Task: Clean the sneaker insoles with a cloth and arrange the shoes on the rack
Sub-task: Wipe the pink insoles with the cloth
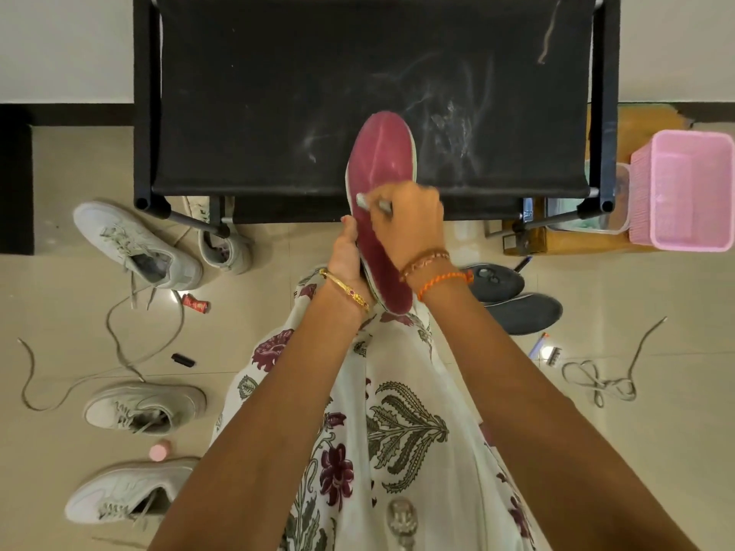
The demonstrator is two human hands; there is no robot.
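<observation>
A magenta insole [382, 153] with a pale edge is held up over the front rail of the black fabric shoe rack [278, 93]. My left hand [347, 254] grips its heel half from the left side. My right hand [413, 210] pinches a small grey-white cloth [364, 200] and presses it on the insole's middle. Several white sneakers lie on the floor at the left: one [137, 246] near the rack's corner, one [224, 248] under the rack's edge, one [145, 407] lower down, one [123, 495] at the bottom left. Two dark insoles [513, 300] lie to the right.
A pink plastic basket [688, 188] stands right of the rack by a clear tub [620, 200]. Loose laces [596, 379] lie on the tile floor at right, and another lace [79, 383] at left. A small red item [195, 304], a black item [183, 359] and a pink cap [160, 451] lie scattered at left.
</observation>
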